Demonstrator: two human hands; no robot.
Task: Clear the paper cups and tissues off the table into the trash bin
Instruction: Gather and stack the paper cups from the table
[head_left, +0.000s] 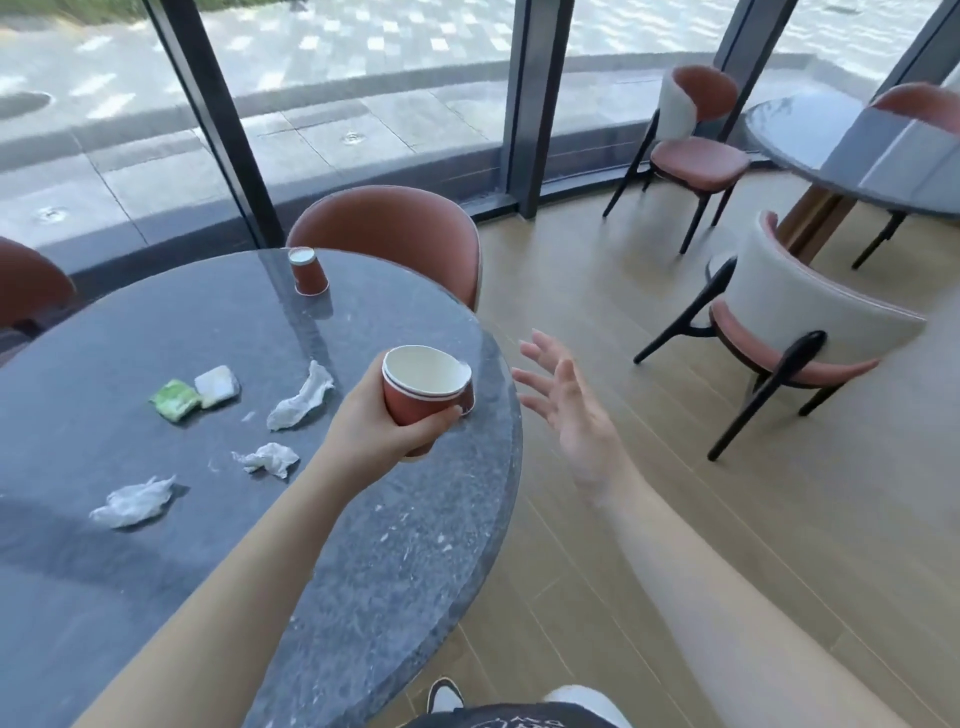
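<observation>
My left hand (382, 423) grips stacked red paper cups (423, 387), white inside and mouth up, above the right edge of the round dark stone table (389, 545). Another red cup (308, 271) stands upside down at the table's far side. Three crumpled white tissues lie on the top: one (301, 397) just left of my left hand, one (269, 458) nearer me, one (134, 502) further left. A green packet (175, 399) and a white packet (217, 386) lie side by side. My right hand (569, 402) hovers open over the floor, right of the table. No trash bin is in view.
A red-backed chair (395, 234) is tucked in at the table's far side, another (28, 286) at the far left. To the right stand a white-backed chair (795, 317), a second round table (852, 150) and more chairs on wooden flooring. Floor-to-ceiling windows run behind.
</observation>
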